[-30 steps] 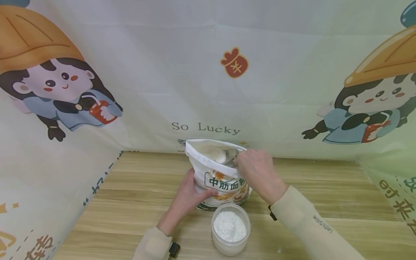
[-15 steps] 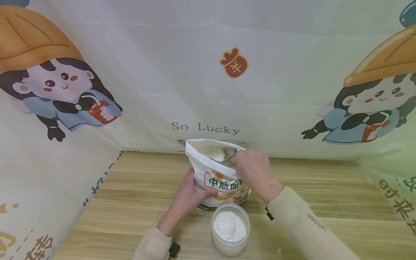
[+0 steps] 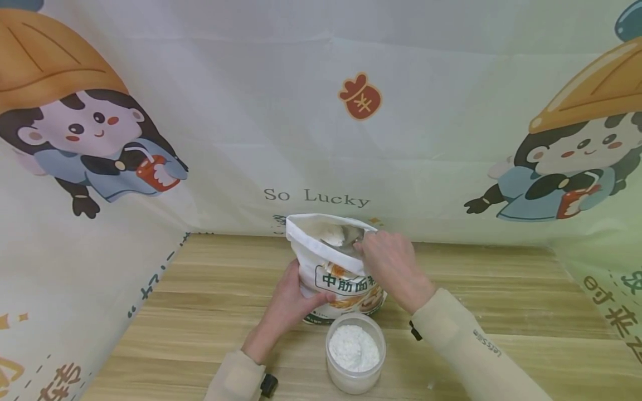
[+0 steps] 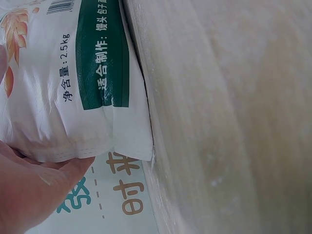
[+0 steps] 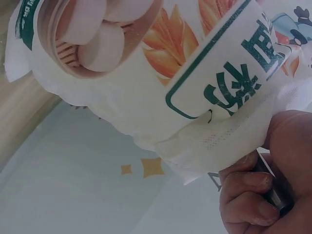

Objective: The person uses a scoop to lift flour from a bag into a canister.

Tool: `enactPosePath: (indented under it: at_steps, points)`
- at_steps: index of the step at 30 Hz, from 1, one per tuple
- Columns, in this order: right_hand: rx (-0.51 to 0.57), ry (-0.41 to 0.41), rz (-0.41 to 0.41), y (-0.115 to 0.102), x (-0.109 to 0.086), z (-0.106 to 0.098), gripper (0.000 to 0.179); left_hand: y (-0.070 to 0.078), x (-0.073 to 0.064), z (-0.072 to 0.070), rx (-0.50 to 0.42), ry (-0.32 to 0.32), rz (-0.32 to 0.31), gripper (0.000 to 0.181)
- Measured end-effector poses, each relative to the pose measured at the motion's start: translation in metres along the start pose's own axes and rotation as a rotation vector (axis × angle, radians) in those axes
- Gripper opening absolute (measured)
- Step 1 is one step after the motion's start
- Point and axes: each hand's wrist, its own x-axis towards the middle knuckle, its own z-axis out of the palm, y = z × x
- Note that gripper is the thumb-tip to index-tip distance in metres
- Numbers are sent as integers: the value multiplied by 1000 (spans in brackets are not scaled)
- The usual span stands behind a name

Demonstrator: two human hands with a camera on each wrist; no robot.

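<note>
Here we are at the bag: on my head feed the flour bag [image 3: 333, 278] stands on the counter [image 3: 215, 295], just below the centre of the frame, its mouth facing up. The person's left grip [image 3: 293, 301] holds it by the side, thumb across the front; my left wrist view shows fingers tucked behind its edge. The right grip [image 3: 388, 262], at the bag's right rim, is closed around the dark handle [image 5: 279, 192] of a scoop [image 3: 353, 238], and the metal end sits inside the mouth against white powder [image 3: 327, 233]. How full that scoop is, I can't tell!

And watch the jar [image 3: 353, 383], lower centre, upright in front of the bag, powder already in it. Are bag and jar touching? I can't say from here.

So where's the danger? I'd watch that rim: if the scoop snags the soft lip on its way out, it could tilt and dust the counter. If the left thumb slackens while the scoop pushes sideways, the bag could lean forward and nudge the jar. The right sleeve [image 3: 451, 328] angles past the jar's right side, so a careless elbow might knock it. And a heaped load tipped too fast could spill over the jar's edge.
</note>
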Motion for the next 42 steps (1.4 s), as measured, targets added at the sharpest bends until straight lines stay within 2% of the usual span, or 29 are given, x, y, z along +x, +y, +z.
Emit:
enactPosePath:
  at_steps: [7, 17, 20, 30, 42]
  points:
    - [5, 89, -28, 2, -3, 6, 44, 0, 0, 0, -6, 3, -9, 100]
    - [137, 53, 15, 6, -7, 5, 40, 1, 0, 0, 14, 11, -2, 98]
    - [166, 65, 20, 8, -8, 6, 39, 1, 0, 0, 19, 15, 5, 97]
    - [203, 121, -10, 15, -16, 3, 38, 1, 0, 0, 10, 13, 19, 96]
    - [242, 113, -18, 23, -25, -4, 36, 0, 1, 0, -12, 12, 15, 98]
